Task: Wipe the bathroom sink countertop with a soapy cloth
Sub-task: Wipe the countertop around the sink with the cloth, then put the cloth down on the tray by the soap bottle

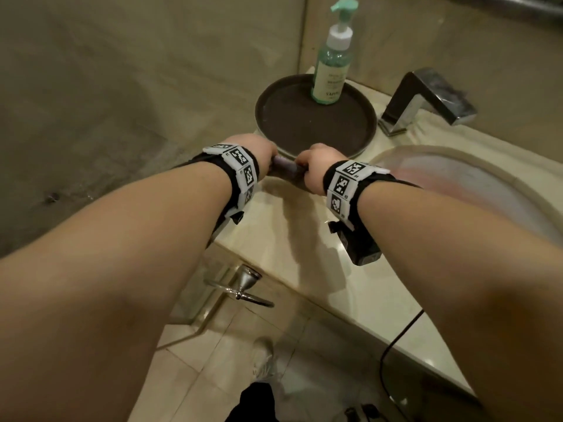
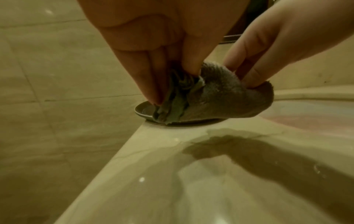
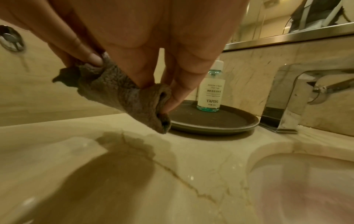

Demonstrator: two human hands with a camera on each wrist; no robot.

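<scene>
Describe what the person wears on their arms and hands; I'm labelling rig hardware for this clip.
Both forearms are bare, with no sleeves or gloves. Each wrist carries a black band faced with white square tiles printed with black-and-white fiducial markers. A small black camera unit hangs beneath the right wrist; a similar black mount shows under the left.

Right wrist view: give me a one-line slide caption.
Both hands pinch a bunched grey cloth above the wet marble countertop, with soap bottle on its dark tray behind.
</scene>
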